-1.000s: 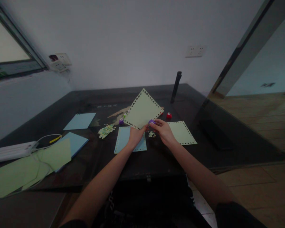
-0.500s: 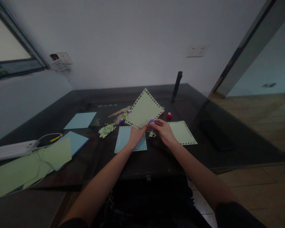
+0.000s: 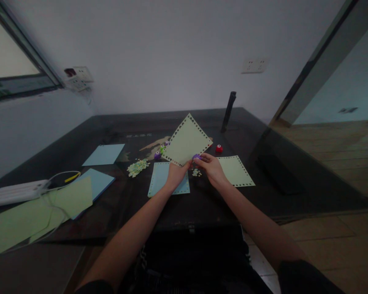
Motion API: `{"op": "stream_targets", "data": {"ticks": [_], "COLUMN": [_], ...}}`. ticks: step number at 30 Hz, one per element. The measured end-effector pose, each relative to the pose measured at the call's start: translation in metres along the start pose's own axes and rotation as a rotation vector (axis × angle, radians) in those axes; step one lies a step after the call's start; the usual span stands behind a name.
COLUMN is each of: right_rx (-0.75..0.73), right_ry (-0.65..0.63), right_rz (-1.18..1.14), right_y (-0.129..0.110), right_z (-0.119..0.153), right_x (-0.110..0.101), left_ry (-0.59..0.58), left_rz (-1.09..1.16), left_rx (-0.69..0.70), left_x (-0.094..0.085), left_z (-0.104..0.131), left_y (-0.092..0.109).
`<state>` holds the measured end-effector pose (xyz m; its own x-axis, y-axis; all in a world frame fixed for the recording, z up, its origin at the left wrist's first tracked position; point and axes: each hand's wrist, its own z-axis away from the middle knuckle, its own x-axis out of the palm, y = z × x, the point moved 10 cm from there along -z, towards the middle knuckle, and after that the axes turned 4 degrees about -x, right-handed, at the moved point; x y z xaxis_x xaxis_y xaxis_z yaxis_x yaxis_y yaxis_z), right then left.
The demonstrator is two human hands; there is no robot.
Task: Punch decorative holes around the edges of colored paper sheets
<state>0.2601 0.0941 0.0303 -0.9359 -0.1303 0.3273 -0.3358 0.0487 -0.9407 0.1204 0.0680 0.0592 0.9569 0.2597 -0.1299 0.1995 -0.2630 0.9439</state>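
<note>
At frame centre, the pale green sheet [image 3: 187, 141] is pinched by the left hand [image 3: 176, 174]; the purple craft punch [image 3: 196, 157], gripped by the right hand [image 3: 214, 168], is best kept square to the edge.

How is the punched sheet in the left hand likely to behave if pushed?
The pale green sheet looks nearly flat though gripped only at its lower edge, so it's probably fairly stiff. Holes line its edges, which may tear easily.

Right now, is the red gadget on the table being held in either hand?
No, the red gadget sits on the dark table, beyond the right hand, with no fingers touching it.
</note>
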Motion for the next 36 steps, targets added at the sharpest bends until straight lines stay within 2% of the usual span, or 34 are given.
{"op": "stream_targets", "data": {"ticks": [10,20,36], "right_rx": [-0.033,-0.038,-0.117], "right_ry": [-0.017,0.000,0.004], "right_rz": [-0.011,0.016,0.039], "right_y": [-0.004,-0.004,-0.006], "right_z": [0.001,0.000,-0.001], "right_x": [0.002,0.000,-0.001], "left_ry": [-0.042,-0.047,-0.035], "left_rz": [0.002,-0.034,-0.053], "left_rx": [0.007,0.011,-0.017], "left_x": [0.005,0.007,0.006], "left_z": [0.001,-0.001,0.001], "left_y": [-0.001,-0.011,-0.010]}}
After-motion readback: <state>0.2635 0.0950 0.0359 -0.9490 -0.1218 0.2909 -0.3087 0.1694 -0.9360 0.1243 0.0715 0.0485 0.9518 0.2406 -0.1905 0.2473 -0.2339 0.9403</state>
